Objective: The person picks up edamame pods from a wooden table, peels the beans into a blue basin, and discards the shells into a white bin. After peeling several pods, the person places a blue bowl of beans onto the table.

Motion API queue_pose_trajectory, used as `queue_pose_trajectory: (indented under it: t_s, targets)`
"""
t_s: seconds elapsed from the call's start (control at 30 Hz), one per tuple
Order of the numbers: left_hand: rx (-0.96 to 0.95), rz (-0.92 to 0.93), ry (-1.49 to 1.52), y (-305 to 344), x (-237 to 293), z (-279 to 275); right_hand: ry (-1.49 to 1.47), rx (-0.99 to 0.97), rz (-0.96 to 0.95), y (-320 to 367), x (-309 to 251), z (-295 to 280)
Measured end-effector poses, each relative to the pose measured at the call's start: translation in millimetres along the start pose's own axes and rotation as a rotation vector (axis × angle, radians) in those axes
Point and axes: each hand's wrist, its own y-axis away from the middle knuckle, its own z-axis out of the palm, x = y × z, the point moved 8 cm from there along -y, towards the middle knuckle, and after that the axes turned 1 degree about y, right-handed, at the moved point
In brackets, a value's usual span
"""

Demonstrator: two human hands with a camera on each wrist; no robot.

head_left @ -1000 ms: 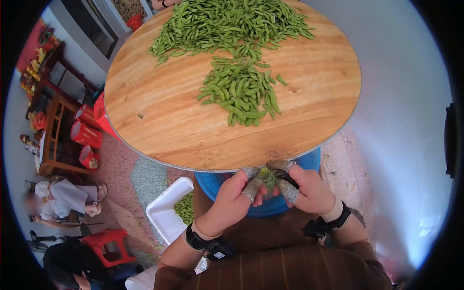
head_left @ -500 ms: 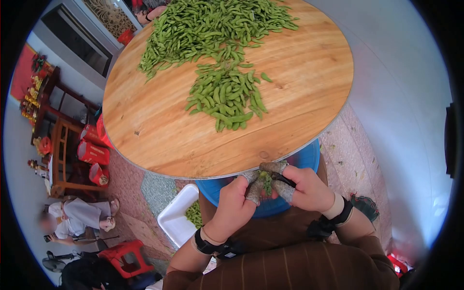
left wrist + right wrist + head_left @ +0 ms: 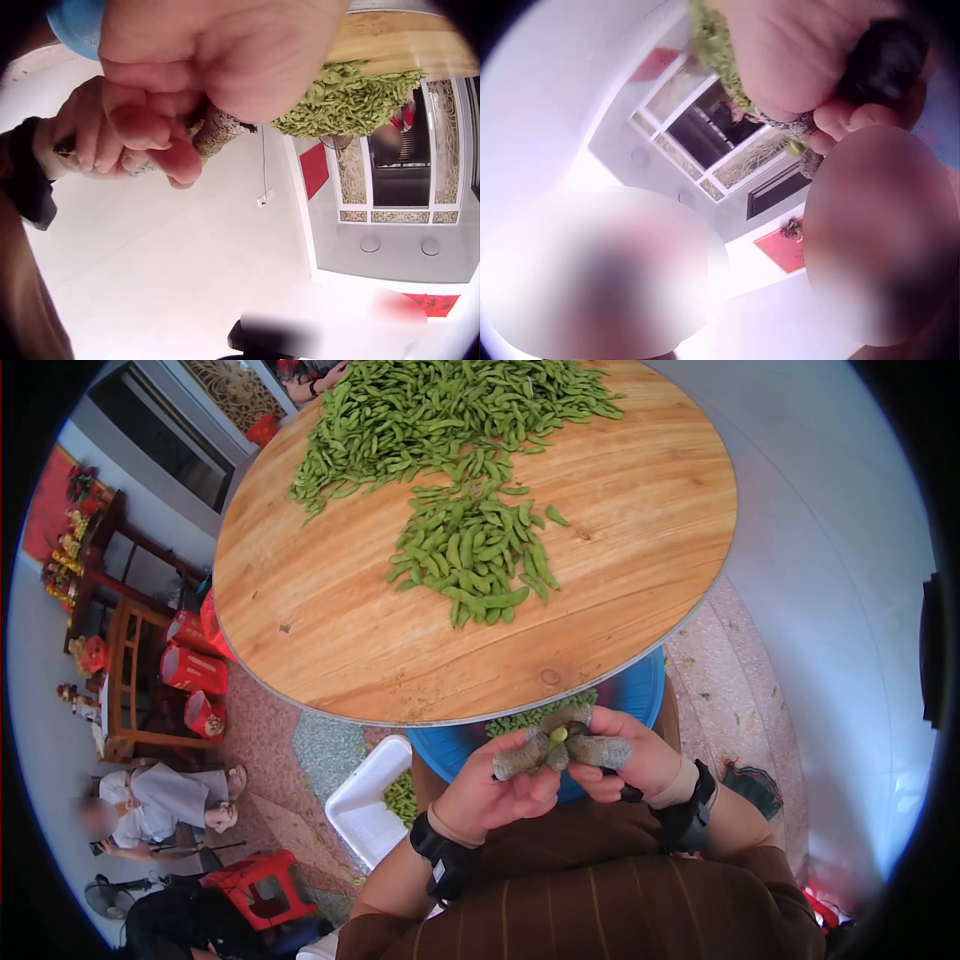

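Both hands meet over the blue basin (image 3: 440, 748) at the table's near edge, with grey covers on thumbs and some fingers. Between the fingertips is a small green pod (image 3: 558, 736), pinched by the left hand (image 3: 500, 785) and the right hand (image 3: 640, 760). Green beans (image 3: 535, 717) show in the basin behind the fingers. In the right wrist view, a dark object (image 3: 889, 64) lies against the right hand (image 3: 795, 60), and a bit of green pod (image 3: 795, 148) shows at its fingertips. The left hand (image 3: 225, 60) hides most of the pod in its own view.
Heaps of green pods (image 3: 430, 420) cover the far side of the round wooden table (image 3: 640, 560), with a smaller pile (image 3: 470, 550) nearer. A white tub (image 3: 365, 800) with pods stands at lower left. Red buckets (image 3: 195, 670), a red stool (image 3: 265, 890) and a seated person (image 3: 160, 805) are further left.
The hands have turned and their fingers have shifted around the green piece, uncovering beans in the basin. The head view has swung so the table and piles sit slightly further left.
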Motion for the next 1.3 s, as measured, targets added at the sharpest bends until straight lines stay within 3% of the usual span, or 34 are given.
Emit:
queue_pose_trajectory:
  t_s: [0.07, 0.2, 0.4, 0.6, 0.77, 0.9, 0.97, 1.0, 1.07, 1.17, 1.2, 1.27, 1.3]
  targets:
    - [-0.174, -0.078, 0.197, 0, -5, 0, 0.454, 0.021, -0.21, -1, -18, 4]
    - [-0.23, -0.129, 0.196, 5, -8, 3, 0.482, -0.013, -0.25, 0, -23, 12]
    - [-0.107, -0.013, 0.061, 8, 0, -8, 0.547, 0.082, -0.203, -5, -26, 6]
    - [-0.079, -0.101, 0.08, 13, -5, -13, 0.668, 0.155, -0.222, -13, -30, 0]
    - [0.134, 0.052, -0.267, 13, 11, -17, 0.694, 0.198, -0.258, -14, -31, -12]
    - [0.209, 0.024, -0.465, 18, 12, -22, 0.681, 0.196, -0.301, -10, -34, -10]
    - [0.256, 0.185, -0.964, 20, 26, -9, 0.648, 0.201, -0.271, -11, -31, -11]
    - [0.255, 0.182, -0.965, 21, 26, -7, 0.646, 0.202, -0.272, -12, -29, -12]
    - [0.232, 0.326, -1.373, 23, 35, 9, 0.52, 0.184, -0.173, -14, -16, -18]
    - [0.135, 0.402, -1.635, 24, 34, 15, 0.376, 0.187, -0.028, -15, -3, -24]
    - [0.134, 0.401, -1.635, 24, 34, 16, 0.375, 0.188, -0.029, -15, -2, -24]
    - [0.274, 0.213, -0.966, 23, 29, -9, 0.38, 0.201, -0.053, -14, -2, -25]
    - [0.273, 0.214, -0.969, 23, 28, -7, 0.38, 0.2, -0.056, -14, -2, -24]
